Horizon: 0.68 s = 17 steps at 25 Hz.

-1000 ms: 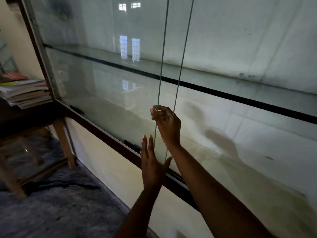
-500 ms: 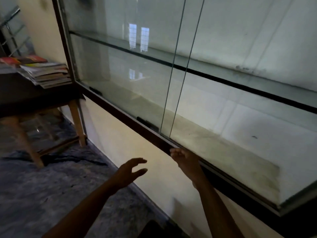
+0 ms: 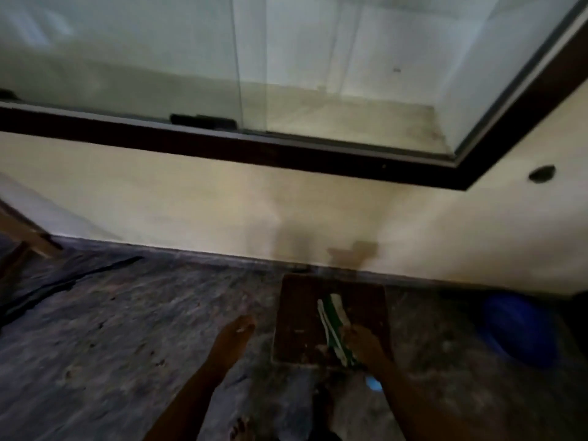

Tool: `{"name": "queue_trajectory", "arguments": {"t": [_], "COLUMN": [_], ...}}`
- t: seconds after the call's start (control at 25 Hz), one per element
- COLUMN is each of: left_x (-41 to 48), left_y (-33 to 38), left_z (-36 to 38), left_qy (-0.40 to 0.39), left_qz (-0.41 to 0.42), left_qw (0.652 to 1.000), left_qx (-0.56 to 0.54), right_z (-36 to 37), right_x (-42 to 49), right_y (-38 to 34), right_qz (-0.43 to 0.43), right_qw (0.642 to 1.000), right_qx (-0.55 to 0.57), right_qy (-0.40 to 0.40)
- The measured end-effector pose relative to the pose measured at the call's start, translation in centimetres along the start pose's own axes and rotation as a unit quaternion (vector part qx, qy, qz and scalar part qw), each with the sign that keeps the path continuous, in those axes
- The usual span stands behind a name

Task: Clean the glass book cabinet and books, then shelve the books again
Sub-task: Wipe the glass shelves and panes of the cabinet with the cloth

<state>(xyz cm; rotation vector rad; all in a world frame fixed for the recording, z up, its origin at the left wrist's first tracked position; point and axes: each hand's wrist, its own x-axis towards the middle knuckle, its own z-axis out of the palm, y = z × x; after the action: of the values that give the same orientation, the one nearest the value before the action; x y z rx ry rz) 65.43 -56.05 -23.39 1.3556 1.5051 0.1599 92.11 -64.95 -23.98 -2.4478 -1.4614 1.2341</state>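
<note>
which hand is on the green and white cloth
The right hand is on the green-and-white cloth, over the brown board; the left hand is open and empty above the floor.

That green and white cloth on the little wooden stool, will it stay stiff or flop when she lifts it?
Probably floppy: the green and white cloth lies folded and creased on the wooden stool. Likely light, since the right hand appears to hold it by one end. The frame is blurred, so the grip is uncertain.

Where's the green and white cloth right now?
In the head view, lower right of centre: the green and white cloth lies on a brown wooden stool on the floor below the cabinet, at the right hand.
</note>
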Motion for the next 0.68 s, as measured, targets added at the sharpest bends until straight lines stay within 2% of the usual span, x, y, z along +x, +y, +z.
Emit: {"name": "queue_trajectory", "arguments": {"t": [0.04,0.16,0.2,0.24,0.28,0.4,0.52,0.6,0.68], "left_x": [0.0,0.3,0.8,1.2,1.7,3.7,4.9,4.7,3.4], "left_y": [-0.1,1.2,1.4,1.4,1.5,1.0,0.1,-1.2,-2.3], "left_z": [0.8,3.2,4.1,4.9,5.6,7.2,7.8,8.2,8.1], "left_qy": [-0.022,-0.050,-0.051,-0.059,-0.061,-0.056,-0.049,-0.051,-0.056], "left_qz": [-0.002,-0.020,-0.030,-0.047,-0.056,-0.078,-0.074,-0.080,-0.096], "left_qw": [1.000,0.998,0.998,0.997,0.996,0.995,0.994,0.994,0.993], "left_qx": [0.005,0.015,0.008,0.013,0.018,0.033,0.057,0.056,0.035], "right_z": [0.7,2.3,2.2,3.2,2.7,3.0,5.3,7.8,8.8], "right_x": [-0.6,1.3,2.4,4.5,5.5,9.6,12.1,11.6,10.9], "right_y": [1.3,5.8,6.0,6.8,6.1,4.3,3.7,4.2,5.1], "right_qz": [0.026,0.055,0.052,0.024,0.003,0.038,0.049,0.086,0.085], "right_qw": [1.000,0.992,0.993,0.995,0.996,0.992,0.995,0.990,0.988], "right_qx": [0.001,0.109,0.104,0.085,0.060,0.110,0.018,-0.071,-0.096], "right_qy": [-0.003,0.016,0.011,0.047,0.063,0.047,0.089,0.081,0.087]}}
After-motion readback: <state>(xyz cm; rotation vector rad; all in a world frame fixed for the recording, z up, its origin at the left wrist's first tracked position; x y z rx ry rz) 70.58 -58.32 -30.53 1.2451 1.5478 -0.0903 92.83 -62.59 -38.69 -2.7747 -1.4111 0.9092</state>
